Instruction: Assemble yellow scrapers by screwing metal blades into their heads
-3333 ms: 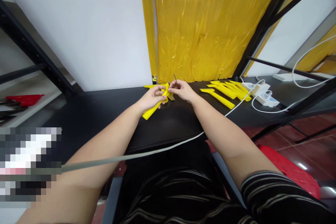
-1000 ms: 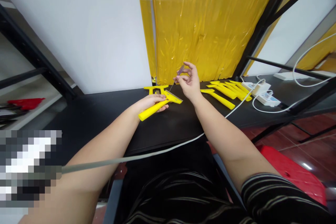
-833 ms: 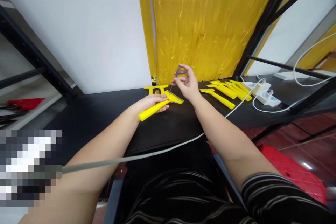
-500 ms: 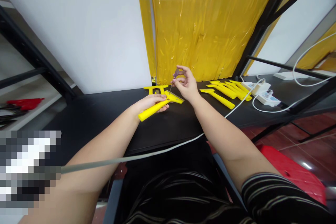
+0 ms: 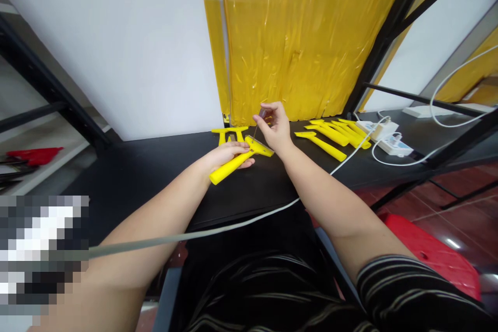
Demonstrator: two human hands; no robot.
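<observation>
Since half a second ago, the right hand (image 5: 277,127) has dropped closer to the head of the yellow scraper (image 5: 231,166), and the scraper's butt end has shifted slightly towards the wearer. Nearest, a pale cable (image 5: 249,221) crosses below the grip. Next comes the scraper's thick handle, slanting from the grip back towards the wearer; it looks like stiff, light plastic, smooth enough to turn under a twisting load. Left hand (image 5: 229,153) is closed around the neck, thumb on top, a sound place to hold it, well back from the head's far edge, which looks thin and possibly sharp. Just beyond that grip, the right hand pinches a slim screwdriver (image 5: 263,113), its shaft slanting down to the head; whether the tip is seated, I cannot tell. Behind the left hand lie more yellow pieces (image 5: 229,129). Right of the grip, similar yellow handles (image 5: 327,148) rest on the black table (image 5: 155,166), beside a white power strip (image 5: 395,146) with bluish markings too small to read; no brand or lettering is legible on the scraper.
</observation>
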